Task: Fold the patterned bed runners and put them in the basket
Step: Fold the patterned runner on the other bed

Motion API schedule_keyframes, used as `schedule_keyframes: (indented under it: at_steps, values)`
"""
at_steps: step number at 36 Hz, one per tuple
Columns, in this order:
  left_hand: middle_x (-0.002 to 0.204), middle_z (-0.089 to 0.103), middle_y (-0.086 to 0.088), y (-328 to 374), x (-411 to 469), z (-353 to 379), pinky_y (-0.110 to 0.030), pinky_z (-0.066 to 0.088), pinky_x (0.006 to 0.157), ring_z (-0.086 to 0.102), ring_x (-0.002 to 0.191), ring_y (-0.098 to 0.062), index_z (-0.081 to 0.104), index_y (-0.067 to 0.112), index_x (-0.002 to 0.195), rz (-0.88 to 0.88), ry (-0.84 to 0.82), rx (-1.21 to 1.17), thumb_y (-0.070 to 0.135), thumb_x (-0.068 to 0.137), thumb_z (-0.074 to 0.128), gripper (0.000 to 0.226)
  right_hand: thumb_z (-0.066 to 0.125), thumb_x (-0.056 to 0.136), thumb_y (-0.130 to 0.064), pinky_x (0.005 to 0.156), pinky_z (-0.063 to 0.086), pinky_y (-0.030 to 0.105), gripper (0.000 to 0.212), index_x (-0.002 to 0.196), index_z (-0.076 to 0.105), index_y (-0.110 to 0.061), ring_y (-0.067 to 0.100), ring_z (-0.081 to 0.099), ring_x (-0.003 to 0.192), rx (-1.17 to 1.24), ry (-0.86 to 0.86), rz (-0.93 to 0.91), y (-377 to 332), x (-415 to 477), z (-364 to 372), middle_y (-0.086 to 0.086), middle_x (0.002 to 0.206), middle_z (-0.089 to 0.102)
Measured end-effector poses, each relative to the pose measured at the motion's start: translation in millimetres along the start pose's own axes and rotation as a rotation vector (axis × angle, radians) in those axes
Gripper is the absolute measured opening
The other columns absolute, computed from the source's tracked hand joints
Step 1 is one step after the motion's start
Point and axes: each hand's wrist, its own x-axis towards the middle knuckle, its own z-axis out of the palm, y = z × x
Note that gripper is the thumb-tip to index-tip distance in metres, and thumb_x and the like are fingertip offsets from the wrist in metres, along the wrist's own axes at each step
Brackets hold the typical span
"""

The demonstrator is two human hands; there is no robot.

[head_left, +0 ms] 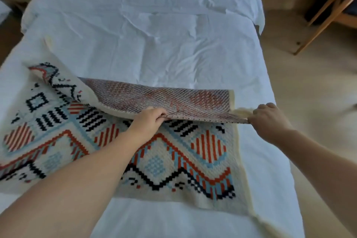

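Left hand [148,120] and right hand [267,120] grip the bed runner [173,150].

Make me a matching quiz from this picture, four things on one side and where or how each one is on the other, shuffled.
1 left hand
2 right hand
3 wooden chair
4 bed runner

A on the floor beside the bed
B grips the runner's corner
C partly folded over, underside showing
D pinches the lifted edge midway

Pairs: 1-D, 2-B, 3-A, 4-C

white bed [154,31], patterned runner [173,152] lying on it
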Motion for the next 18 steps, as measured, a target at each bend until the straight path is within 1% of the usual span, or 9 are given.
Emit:
schedule_keyframes:
  at_steps: [2, 5, 8, 11, 15, 18]
  values:
    - [0.095, 0.052, -0.004, 4.8, -18.0, 6.0, -0.033, 0.042, 0.072, 0.054, 0.083, -0.021, 0.063, 0.016, 0.111, 0.008, -0.006, -0.008, 0.019, 0.096, 0.053, 0.019, 0.043, 0.085, -0.016, 0.080, 0.030, 0.028, 0.028, 0.093, 0.067, -0.029, 0.016, 0.054, 0.095, 0.012, -0.011, 0.011, -6.3, -20.6, 4.9, -0.009, 0.091, 0.063]
    - [0.091, 0.052, -0.003, 6.5, -41.6, 15.8, -0.033, 0.041, 0.071, 0.054, 0.082, -0.022, 0.065, 0.015, 0.108, 0.043, -0.010, -0.020, 0.020, 0.096, 0.053, 0.018, 0.042, 0.086, -0.016, 0.078, 0.029, 0.028, 0.030, 0.097, 0.066, -0.030, 0.016, 0.054, 0.095, 0.029, -0.040, 0.034, -18.0, -50.6, 13.7, -0.009, 0.093, 0.063]
    - [0.095, 0.059, -0.006, 1.6, -62.8, 25.8, -0.032, 0.041, 0.075, 0.055, 0.088, -0.023, 0.067, 0.013, 0.110, 0.082, -0.037, -0.021, 0.019, 0.096, 0.053, 0.021, 0.042, 0.084, -0.015, 0.078, 0.030, 0.029, 0.032, 0.099, 0.066, -0.030, 0.016, 0.054, 0.095, 0.048, -0.052, 0.062, -32.2, -78.5, 26.3, -0.009, 0.094, 0.063]
    - [0.102, 0.070, -0.007, -1.5, -84.0, 34.2, -0.029, 0.039, 0.081, 0.054, 0.095, -0.024, 0.070, 0.006, 0.108, 0.175, -0.009, 0.006, 0.014, 0.093, 0.059, 0.021, 0.042, 0.083, -0.014, 0.078, 0.031, 0.030, 0.032, 0.099, 0.066, -0.030, 0.017, 0.054, 0.095, 0.069, -0.047, 0.100, -45.6, -101.7, 35.3, -0.008, 0.092, 0.063]
    - [0.101, 0.071, -0.007, -3.3, -117.0, 49.6, -0.035, 0.043, 0.086, 0.055, 0.095, -0.027, 0.072, 0.004, 0.104, 0.224, -0.027, 0.003, 0.012, 0.092, 0.060, 0.019, 0.042, 0.086, -0.016, 0.078, 0.032, 0.031, 0.030, 0.099, 0.066, -0.030, 0.017, 0.054, 0.095, 0.055, -0.083, 0.072, -67.2, -131.9, 49.9, -0.008, 0.093, 0.063]
    - [0.102, 0.070, -0.006, -5.7, -131.8, 60.5, -0.032, 0.041, 0.085, 0.054, 0.095, -0.027, 0.072, 0.005, 0.104, 0.227, -0.030, 0.006, 0.011, 0.092, 0.059, 0.018, 0.042, 0.086, -0.016, 0.077, 0.032, 0.031, 0.030, 0.097, 0.066, -0.029, 0.017, 0.053, 0.094, 0.061, -0.080, 0.066, -74.6, -142.1, 58.1, -0.008, 0.091, 0.062]
